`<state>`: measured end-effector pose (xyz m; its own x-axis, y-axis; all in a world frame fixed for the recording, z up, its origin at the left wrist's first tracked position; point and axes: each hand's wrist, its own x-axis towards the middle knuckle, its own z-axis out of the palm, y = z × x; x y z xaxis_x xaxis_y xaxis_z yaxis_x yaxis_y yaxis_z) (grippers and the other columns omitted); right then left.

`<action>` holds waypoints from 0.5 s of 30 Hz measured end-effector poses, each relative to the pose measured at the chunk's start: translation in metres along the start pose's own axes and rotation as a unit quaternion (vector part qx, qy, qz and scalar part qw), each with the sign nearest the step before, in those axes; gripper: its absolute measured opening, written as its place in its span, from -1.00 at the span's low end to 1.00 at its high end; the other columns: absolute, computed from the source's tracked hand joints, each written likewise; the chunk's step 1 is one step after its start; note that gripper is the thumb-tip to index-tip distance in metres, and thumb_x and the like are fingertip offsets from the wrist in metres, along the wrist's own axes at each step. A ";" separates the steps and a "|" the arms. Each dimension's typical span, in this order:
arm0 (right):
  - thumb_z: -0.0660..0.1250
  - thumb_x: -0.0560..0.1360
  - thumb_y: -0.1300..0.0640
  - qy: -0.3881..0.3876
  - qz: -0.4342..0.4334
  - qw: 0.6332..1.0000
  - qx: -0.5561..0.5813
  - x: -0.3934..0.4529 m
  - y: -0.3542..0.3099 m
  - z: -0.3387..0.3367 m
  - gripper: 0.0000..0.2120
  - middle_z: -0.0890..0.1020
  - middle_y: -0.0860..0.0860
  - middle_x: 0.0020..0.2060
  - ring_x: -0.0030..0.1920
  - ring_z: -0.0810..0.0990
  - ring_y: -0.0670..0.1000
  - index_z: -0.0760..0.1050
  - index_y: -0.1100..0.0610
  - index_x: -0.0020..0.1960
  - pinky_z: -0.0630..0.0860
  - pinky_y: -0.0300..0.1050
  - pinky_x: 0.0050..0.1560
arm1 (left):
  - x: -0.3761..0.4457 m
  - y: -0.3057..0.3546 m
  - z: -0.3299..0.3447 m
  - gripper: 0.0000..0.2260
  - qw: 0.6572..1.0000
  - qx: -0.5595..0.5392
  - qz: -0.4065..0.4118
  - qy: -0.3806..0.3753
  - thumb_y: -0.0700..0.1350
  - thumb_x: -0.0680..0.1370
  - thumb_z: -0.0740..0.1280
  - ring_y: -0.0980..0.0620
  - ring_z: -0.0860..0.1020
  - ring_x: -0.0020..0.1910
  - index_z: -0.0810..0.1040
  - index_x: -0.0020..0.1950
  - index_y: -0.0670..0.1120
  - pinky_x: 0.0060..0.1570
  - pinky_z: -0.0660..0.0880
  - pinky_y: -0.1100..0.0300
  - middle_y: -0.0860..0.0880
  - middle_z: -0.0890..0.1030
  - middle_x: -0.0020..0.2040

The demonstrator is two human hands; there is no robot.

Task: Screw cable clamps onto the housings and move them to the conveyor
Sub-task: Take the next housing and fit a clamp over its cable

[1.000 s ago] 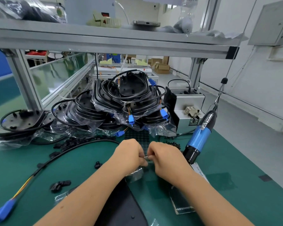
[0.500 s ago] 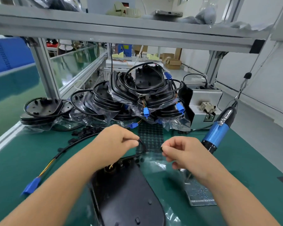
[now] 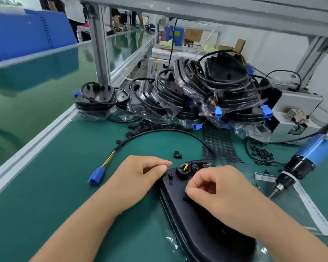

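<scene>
From the head camera: within the last second, moved both hands down from a raised pinch over the cable onto the near black housing [image 3: 201,220], now lying flat on the green worktop [image 3: 68,195] between the forearms with its cable-exit end pointing away. Judged as the switch from handling the cable to seating a clamp at that end, with no screw driven yet. Left hand [image 3: 138,178] rested at the housing's far-left corner, fingers curled and thumb meeting forefinger near the round grommet [image 3: 184,170] where yellow and green wires emerged; whether anything sat in that pinch could not be told. Right hand [image 3: 216,190] hovered over the housing's top face, fingers curled in, thumb and forefinger closed on something small and dark at the surface, probably a clamp or screw, too small to confirm. Black cable [image 3: 159,131] looped away from the housing across the worktop and ended in a blue connector [image 3: 96,176] left of the left hand. One loose cable clamp [image 3: 177,155] lay just beyond the housing, more small black parts [image 3: 261,153] scattered to the right. Blue electric screwdriver [image 3: 309,157] hung at the right, tip down near the worktop, untouched. Stack of bagged housings [image 3: 206,91] waited at the back; green conveyor [image 3: 36,103] ran along the left, well apart from the housing.
</scene>
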<state>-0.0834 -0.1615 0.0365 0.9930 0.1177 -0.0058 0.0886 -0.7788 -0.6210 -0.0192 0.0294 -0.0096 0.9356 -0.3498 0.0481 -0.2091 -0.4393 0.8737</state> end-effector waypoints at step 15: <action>0.42 0.43 0.00 0.036 -0.001 0.999 -0.036 -0.004 0.006 0.009 -0.91 0.58 -0.29 -0.32 -0.30 0.52 -0.19 0.59 -0.11 -0.26 0.36 -0.37 -0.32 | 0.000 0.001 0.002 -0.86 1.000 0.003 0.003 -0.009 0.02 0.54 0.35 0.44 0.55 -0.02 0.66 0.03 0.21 0.08 0.42 0.41 0.36 0.65 -0.07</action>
<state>-0.0876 -0.1608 0.0255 0.9956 0.0765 0.0540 0.0937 -0.8211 -0.5630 -0.0198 0.0272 -0.0101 0.9294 -0.3663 0.0440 -0.2156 -0.4425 0.8705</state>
